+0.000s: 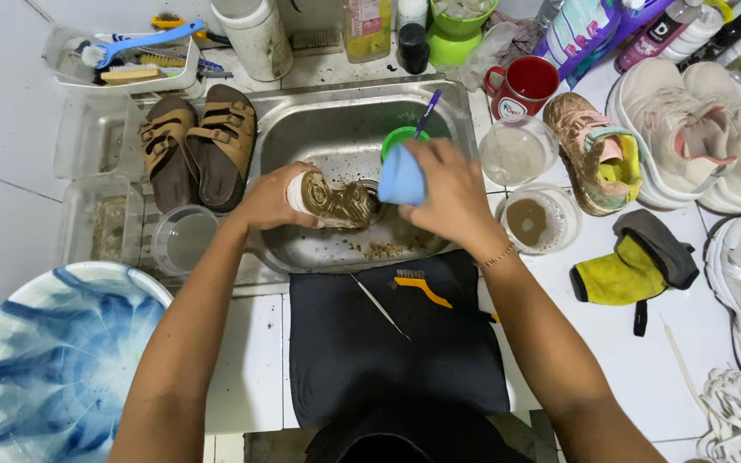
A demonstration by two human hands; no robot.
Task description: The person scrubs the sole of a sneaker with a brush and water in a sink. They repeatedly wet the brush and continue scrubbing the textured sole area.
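Muddy shoe (pixel 336 201) half hidden by both hands — blue bowl (pixel 45 360) cut off at frame's edge

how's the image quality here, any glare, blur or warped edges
Head view: even, bright overhead light with soft shadows; mild glare on the steel sink wall and white tiles. The left hand holding the muddy shoe is sharp; the right hand with the blue cloth looks slightly soft, perhaps from motion. Wide-lens stretch shows at the corners, as on the blue-patterned basin.
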